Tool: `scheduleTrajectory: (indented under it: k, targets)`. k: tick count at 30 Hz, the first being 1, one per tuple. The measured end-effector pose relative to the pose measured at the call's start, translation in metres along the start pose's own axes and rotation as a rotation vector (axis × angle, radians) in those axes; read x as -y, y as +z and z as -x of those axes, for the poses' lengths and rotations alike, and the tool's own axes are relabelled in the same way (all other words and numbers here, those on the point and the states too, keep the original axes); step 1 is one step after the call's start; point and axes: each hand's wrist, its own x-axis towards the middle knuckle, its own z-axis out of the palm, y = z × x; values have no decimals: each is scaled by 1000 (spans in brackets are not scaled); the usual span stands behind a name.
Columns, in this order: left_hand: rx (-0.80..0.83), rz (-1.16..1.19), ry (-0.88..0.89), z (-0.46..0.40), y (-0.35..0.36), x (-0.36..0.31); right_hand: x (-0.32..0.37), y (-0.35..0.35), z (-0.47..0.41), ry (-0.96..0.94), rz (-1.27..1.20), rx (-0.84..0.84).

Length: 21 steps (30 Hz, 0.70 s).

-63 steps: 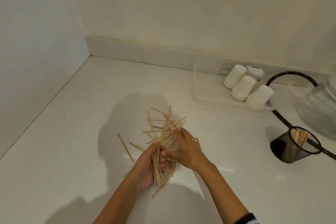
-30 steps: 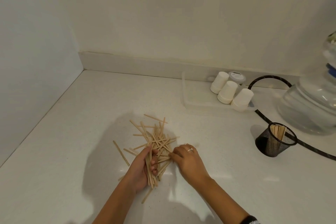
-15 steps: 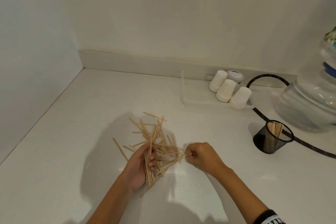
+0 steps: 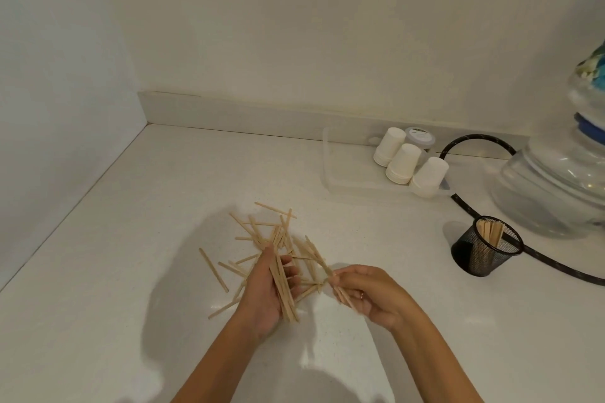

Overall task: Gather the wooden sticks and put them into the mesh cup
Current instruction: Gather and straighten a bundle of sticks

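Here, in the head view, a person's two bare forearms reach in from the bottom edge over a white countertop [image 4: 137, 239] set in a corner of pale walls. The left hand [image 4: 265, 294] lies palm up with its fingers curled round a bundle of sticks [image 4: 282, 285], which runs lengthwise across the palm and juts out past both ends of the hand. The right hand [image 4: 366, 294] sits just beside it, its thumb and fingertips pinching a few sticks [image 4: 342, 296] that slant down across its palm. Beyond both hands a loose pile of wooden sticks [image 4: 278, 232] lies crisscrossed on the counter, and a single stick [image 4: 213, 269] lies apart to the left of the pile. The mesh cup [image 4: 484, 247], black and upright, stands well apart to the right with several sticks already standing inside it. Behind it a black cable [image 4: 471, 209] curves across the counter, passing a large clear glass vessel [image 4: 553, 186] at the right edge. Near the back wall a clear plastic tray [image 4: 330, 170] holds three stacks of white paper cups [image 4: 404, 163] lying tilted.
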Motion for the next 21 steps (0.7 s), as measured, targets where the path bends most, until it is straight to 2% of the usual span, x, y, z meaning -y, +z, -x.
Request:
scheduleTrajectory:
  k: [2, 4, 8, 11, 18, 21]
  targets:
    - [66, -20, 4, 3, 9, 5, -4, 14, 4, 3, -46, -3]
    - [119, -20, 9, 4, 18, 11, -9, 29, 8, -53, 12, -72]
    - [55, 185, 49, 2, 28, 16, -19, 54, 15, -220, 237, -321]
    - [1, 304, 62, -1, 28, 15, -23, 68, 19, -315, 337, -425]
    - [-104, 229, 112, -5, 29, 12, -30, 85, 23, -481, 547, -406]
    - [-102, 183, 187, -5, 29, 5, -32, 89, 27, -517, 553, -468]
